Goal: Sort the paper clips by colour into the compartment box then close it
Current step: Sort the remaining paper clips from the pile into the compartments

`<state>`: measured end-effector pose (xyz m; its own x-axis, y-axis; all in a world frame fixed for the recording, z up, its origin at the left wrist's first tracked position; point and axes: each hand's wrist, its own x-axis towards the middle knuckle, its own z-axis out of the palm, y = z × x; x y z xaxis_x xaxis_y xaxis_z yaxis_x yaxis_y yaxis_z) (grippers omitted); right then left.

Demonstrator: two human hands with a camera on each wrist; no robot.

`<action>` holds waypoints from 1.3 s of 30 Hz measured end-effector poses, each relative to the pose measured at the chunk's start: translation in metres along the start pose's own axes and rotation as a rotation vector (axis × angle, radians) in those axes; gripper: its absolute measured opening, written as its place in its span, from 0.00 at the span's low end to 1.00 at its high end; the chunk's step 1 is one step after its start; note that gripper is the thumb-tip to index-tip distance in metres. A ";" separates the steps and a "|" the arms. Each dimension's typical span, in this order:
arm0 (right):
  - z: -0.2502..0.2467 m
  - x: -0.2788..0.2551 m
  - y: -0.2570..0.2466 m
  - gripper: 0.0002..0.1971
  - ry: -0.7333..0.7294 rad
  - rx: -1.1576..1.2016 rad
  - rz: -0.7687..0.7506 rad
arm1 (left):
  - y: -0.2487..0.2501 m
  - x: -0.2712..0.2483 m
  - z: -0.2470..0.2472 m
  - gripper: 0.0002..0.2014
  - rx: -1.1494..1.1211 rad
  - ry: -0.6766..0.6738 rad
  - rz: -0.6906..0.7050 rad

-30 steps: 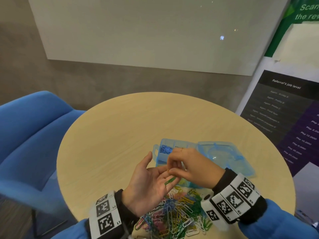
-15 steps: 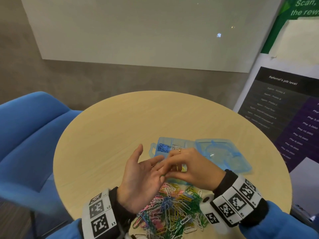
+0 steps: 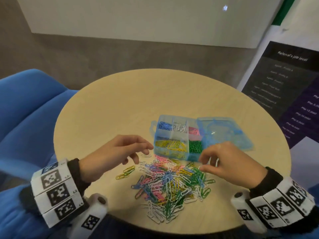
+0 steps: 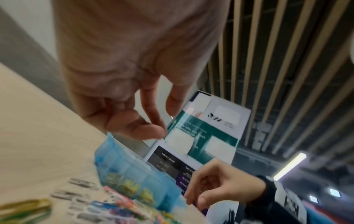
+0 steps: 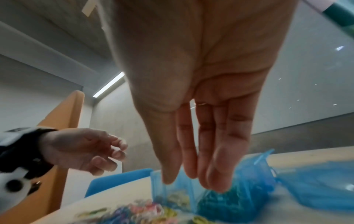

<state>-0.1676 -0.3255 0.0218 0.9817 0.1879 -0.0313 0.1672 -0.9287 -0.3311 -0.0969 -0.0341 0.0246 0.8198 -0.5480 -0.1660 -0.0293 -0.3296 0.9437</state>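
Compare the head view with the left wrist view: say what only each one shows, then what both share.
Only the head view shows the box's blue, white, pink and green compartments, its open lid and the whole loose clip pile. Only the left wrist view shows the left hand from below, empty, fingers loosely bent. Both show the compartment box, its yellow clips and the right hand.

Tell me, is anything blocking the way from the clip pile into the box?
Nothing visible. The compartment box sits just behind the paper clip pile, its lid swung open to the right, compartments uncovered.
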 end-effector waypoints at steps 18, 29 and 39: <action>0.037 0.008 -0.011 0.16 -0.206 -0.124 -0.088 | -0.030 -0.021 0.066 0.22 0.465 -0.419 0.198; 0.027 0.024 -0.015 0.07 -0.125 -0.093 -0.101 | -0.032 -0.004 0.068 0.14 0.244 -0.216 0.123; -0.008 0.023 -0.036 0.05 0.045 0.215 -0.149 | -0.016 0.025 0.075 0.32 -0.862 -0.235 -0.441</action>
<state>-0.1503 -0.2903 0.0409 0.9517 0.2982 0.0733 0.2914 -0.8018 -0.5218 -0.1187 -0.0999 -0.0157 0.5203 -0.6800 -0.5166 0.7527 0.0794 0.6536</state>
